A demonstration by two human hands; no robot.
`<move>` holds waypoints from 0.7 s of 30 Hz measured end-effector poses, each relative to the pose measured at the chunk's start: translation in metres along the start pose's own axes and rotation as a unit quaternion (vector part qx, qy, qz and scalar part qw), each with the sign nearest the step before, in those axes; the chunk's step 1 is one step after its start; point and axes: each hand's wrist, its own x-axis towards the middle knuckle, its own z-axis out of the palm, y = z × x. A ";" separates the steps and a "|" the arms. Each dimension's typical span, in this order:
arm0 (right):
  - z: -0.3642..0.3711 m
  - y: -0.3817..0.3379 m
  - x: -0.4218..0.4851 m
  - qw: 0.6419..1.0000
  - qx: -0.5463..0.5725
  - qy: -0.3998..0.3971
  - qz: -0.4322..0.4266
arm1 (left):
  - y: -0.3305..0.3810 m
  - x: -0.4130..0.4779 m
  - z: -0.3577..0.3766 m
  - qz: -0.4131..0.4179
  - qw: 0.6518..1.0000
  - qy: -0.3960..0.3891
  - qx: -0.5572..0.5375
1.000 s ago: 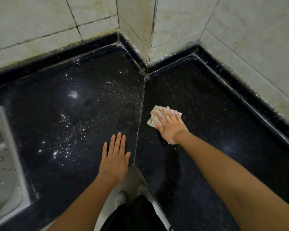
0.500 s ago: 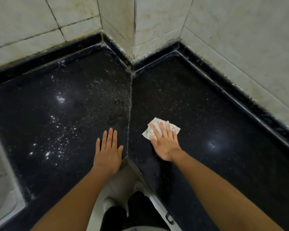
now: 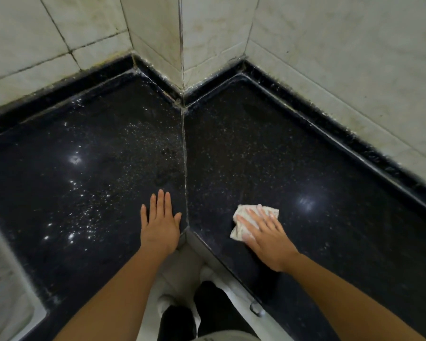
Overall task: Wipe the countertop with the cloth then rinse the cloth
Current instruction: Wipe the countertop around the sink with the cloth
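Observation:
A black speckled countertop [image 3: 293, 156] wraps around a tiled corner. On its right half, near the front edge, lies a small crumpled beige cloth [image 3: 241, 217]. My right hand [image 3: 266, 232] presses flat on the cloth with straight, spread fingers, covering its near part. My left hand [image 3: 160, 222] rests flat on the left half of the counter, just left of the seam, holding nothing. Water droplets glisten on the left half.
A white sink [image 3: 8, 291] is set into the counter at the far left edge. Pale tiled walls [image 3: 207, 33] rise behind a raised black rim. The counter's front edge meets in an inner corner by my legs [image 3: 182, 321].
My right hand has slid the cloth toward the front edge and to the right across the counter. My left hand stays flat in the same spot.

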 end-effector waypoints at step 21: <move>-0.025 -0.110 0.081 0.963 0.200 0.038 0.176 | -0.007 0.004 0.004 0.023 0.999 0.019 -0.014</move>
